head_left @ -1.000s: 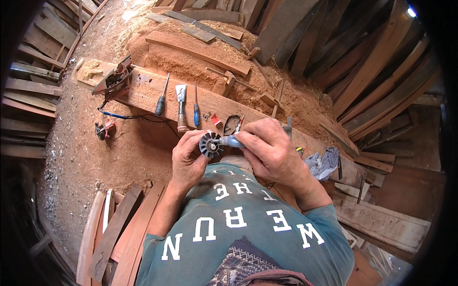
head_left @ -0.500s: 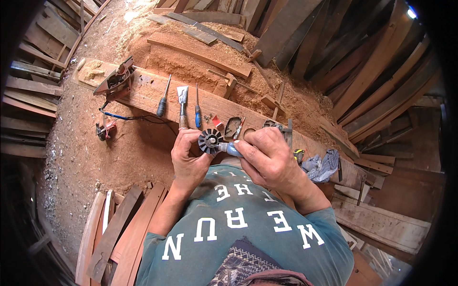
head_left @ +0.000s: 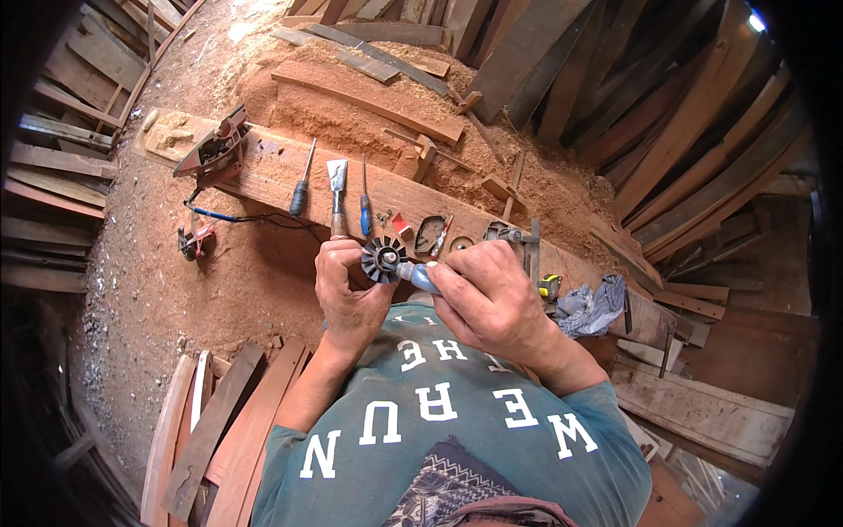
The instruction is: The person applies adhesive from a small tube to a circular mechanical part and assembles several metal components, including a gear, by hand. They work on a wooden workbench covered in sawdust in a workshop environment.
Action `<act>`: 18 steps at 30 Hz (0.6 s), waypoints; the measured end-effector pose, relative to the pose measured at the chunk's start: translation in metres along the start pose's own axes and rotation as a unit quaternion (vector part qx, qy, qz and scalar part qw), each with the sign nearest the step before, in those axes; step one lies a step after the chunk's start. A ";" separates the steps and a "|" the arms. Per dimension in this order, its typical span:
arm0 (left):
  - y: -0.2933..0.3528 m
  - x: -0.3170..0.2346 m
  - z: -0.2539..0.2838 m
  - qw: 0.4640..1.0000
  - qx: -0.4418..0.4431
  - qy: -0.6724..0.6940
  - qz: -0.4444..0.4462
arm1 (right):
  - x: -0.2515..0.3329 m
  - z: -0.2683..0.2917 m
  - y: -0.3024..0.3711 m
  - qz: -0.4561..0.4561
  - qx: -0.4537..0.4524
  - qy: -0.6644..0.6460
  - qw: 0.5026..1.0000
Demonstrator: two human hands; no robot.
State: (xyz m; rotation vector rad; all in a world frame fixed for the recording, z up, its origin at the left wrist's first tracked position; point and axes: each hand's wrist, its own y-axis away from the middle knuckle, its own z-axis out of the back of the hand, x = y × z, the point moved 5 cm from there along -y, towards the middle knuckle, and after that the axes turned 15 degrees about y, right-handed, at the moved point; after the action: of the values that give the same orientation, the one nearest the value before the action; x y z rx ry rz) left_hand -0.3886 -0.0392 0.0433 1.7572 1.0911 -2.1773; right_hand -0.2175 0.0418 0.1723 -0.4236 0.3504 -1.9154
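My left hand (head_left: 344, 285) is closed round a black finned fan wheel (head_left: 373, 261) with a metal shaft end at its centre. Against the wheel's right side is a small blue piece with a silvery neck (head_left: 422, 277), pinched by my right hand (head_left: 493, 294); its exact kind is unclear. Both hands are held in front of my body, over the near edge of the plank bench. Just beyond the left hand lies a broad scraper (head_left: 337, 180), with a blue-handled screwdriver (head_left: 365, 206) to its right and a black-handled screwdriver (head_left: 300, 191) to its left.
An opened power-tool body (head_left: 215, 149) sits on the bench (head_left: 391, 183) at left, its cable trailing down. A dark housing cover (head_left: 429, 234), tape measure (head_left: 549, 286) and grey rag (head_left: 593, 306) lie toward the right. Boards (head_left: 219, 430) are stacked at lower left; sawdust covers the ground.
The fan wheel and blue piece have shifted slightly left, with the wheel face turned a little. My right hand has moved slightly left and down; both grips continue.
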 end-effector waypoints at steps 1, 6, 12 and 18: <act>0.000 -0.001 0.000 1.000 -0.001 -0.003 -0.002 | 0.000 0.000 0.000 0.001 0.000 -0.002 1.000; 0.001 0.001 0.000 1.000 -0.014 0.012 0.011 | -0.002 0.003 0.002 -0.001 0.010 -0.011 1.000; 0.000 0.001 0.000 0.999 -0.015 0.032 0.027 | -0.008 0.004 0.003 -0.016 0.006 -0.001 1.000; 0.001 0.004 -0.002 0.997 -0.018 0.068 0.038 | -0.009 0.004 0.004 -0.019 0.002 -0.008 1.000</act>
State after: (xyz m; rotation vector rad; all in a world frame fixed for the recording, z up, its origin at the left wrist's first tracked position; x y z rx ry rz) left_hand -0.3872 -0.0375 0.0390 1.9230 1.0652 -2.0079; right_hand -0.2093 0.0489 0.1731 -0.4456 0.3309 -1.9487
